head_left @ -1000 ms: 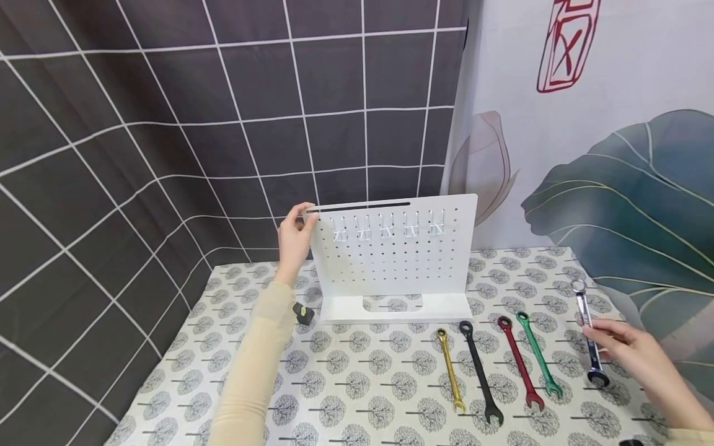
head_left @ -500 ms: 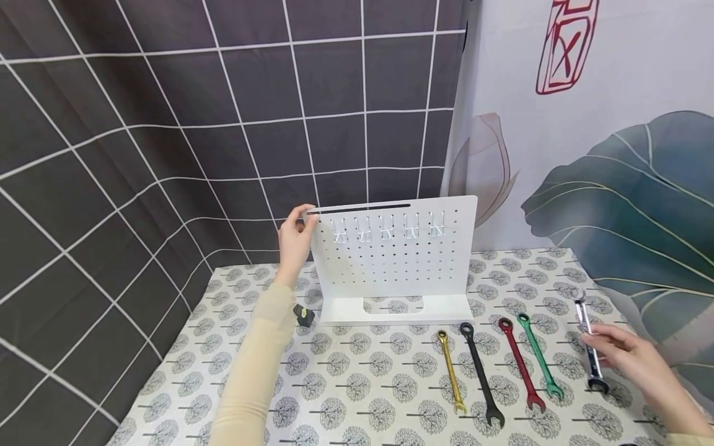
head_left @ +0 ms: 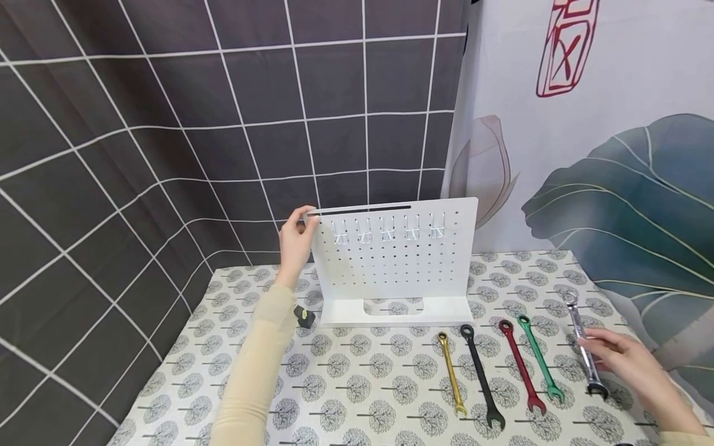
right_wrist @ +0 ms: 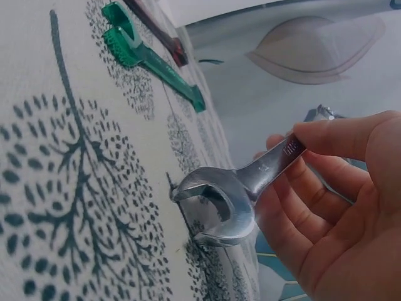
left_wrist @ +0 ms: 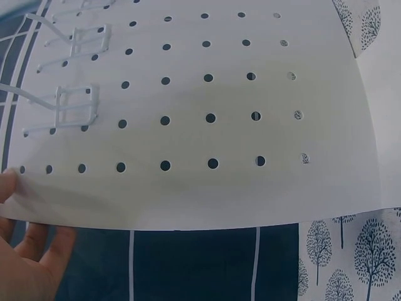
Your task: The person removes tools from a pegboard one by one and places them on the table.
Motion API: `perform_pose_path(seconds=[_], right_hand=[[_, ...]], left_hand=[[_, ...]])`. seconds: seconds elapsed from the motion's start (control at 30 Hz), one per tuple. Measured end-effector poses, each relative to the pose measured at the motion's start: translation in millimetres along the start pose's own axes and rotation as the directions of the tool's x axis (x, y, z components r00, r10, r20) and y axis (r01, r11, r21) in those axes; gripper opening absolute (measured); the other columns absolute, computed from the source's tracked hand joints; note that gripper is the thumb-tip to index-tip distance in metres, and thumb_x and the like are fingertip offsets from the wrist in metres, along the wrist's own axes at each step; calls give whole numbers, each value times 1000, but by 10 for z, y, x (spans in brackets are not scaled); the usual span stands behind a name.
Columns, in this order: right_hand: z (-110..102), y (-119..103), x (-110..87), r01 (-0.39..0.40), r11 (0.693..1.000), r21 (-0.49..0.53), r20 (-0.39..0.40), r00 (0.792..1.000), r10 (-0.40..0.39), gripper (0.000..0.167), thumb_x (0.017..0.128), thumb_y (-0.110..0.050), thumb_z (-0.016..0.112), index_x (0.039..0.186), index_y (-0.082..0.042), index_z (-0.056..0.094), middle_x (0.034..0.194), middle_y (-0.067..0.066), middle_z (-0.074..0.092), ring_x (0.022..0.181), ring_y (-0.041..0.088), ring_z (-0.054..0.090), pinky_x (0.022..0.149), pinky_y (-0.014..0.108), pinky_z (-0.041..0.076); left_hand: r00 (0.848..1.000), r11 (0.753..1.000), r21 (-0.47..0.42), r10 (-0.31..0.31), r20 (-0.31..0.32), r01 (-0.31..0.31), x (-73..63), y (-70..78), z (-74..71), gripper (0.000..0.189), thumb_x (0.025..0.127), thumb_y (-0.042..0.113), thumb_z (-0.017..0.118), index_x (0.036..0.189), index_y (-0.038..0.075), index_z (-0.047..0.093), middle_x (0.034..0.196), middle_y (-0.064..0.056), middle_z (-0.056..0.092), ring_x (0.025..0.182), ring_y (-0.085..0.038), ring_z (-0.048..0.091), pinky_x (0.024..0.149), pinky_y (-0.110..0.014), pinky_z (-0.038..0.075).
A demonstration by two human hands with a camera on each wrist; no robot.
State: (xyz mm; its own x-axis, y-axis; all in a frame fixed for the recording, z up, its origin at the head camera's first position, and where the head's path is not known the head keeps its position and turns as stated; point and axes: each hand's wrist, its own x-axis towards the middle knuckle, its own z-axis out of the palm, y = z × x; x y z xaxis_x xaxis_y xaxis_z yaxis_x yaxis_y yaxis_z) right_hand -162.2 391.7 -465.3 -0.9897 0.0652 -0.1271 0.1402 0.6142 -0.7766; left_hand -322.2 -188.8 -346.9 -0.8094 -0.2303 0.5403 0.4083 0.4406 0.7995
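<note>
My left hand (head_left: 295,243) grips the upper left corner of a white pegboard (head_left: 390,266), thumb on the front and fingers behind, also seen in the left wrist view. The board stands upright on its base, with several clear hooks (head_left: 388,229) in a row near its top. At the right, my right hand (head_left: 630,365) pinches a silver combination wrench (head_left: 580,334) by its shaft. In the right wrist view the wrench's open end (right_wrist: 229,204) points away from the fingers, close over the cloth; whether it touches I cannot tell.
Left of the right hand lie a green wrench (head_left: 540,356), a red wrench (head_left: 521,365), a black wrench (head_left: 482,375) and a gold wrench (head_left: 452,373) on the tree-print tablecloth (head_left: 346,402). A small black object (head_left: 304,316) sits beside the board's base. A dark curtain (head_left: 223,124) hangs behind.
The silver wrench has tilted and moved slightly down in the head view, its ring end shifting left. My left hand keeps its grip on the board's corner.
</note>
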Motion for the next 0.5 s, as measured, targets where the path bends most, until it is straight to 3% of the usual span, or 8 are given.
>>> perform_pose_path(seconds=[0.1,0.13,0.3,0.4,0.5], right_hand=[[4,24,27,-7,1000,1,-8,1000,7,72,104,-41,56,142,18,38,142,44,33,78,-10,56,69,25,55],[3,39,33,-1,1000,9,-16,1000,1,68,103,-40,58,141,15,43,137,39,45,78,-10,56,69,25,55],[18,97,97,-8,1000,-13,-22,1000,7,66,102,-40,60,139,14,47,119,29,64,77,-6,57,67,26,55],[39,109,126,-20,996,-83,-22,1000,18,71,103,-42,57,140,16,43,118,34,62,79,3,58,65,27,53],[57,121,134,14,986,-165,-28,999,-19,67,103,-42,55,136,16,48,123,39,57,88,24,63,71,37,51]], left_hand=[[1000,1000,-1,1,-1,-1,-1,-4,-1,31,97,30,68,124,15,67,134,-7,63,72,-26,65,59,-25,48],[1000,1000,-1,2,-1,-2,0,-5,-2,30,97,30,68,124,15,67,134,-7,63,72,-26,66,59,-25,48],[1000,1000,7,4,-2,-4,-7,-4,-2,30,97,30,68,124,16,67,122,-9,68,70,-25,64,58,-26,47],[1000,1000,8,2,-4,-2,-12,1,-3,31,97,31,69,124,16,67,110,-11,71,66,-22,61,56,-25,46],[1000,1000,6,8,-4,-8,-12,9,-6,32,97,32,69,124,15,67,110,-11,70,64,-20,59,55,-24,45]])
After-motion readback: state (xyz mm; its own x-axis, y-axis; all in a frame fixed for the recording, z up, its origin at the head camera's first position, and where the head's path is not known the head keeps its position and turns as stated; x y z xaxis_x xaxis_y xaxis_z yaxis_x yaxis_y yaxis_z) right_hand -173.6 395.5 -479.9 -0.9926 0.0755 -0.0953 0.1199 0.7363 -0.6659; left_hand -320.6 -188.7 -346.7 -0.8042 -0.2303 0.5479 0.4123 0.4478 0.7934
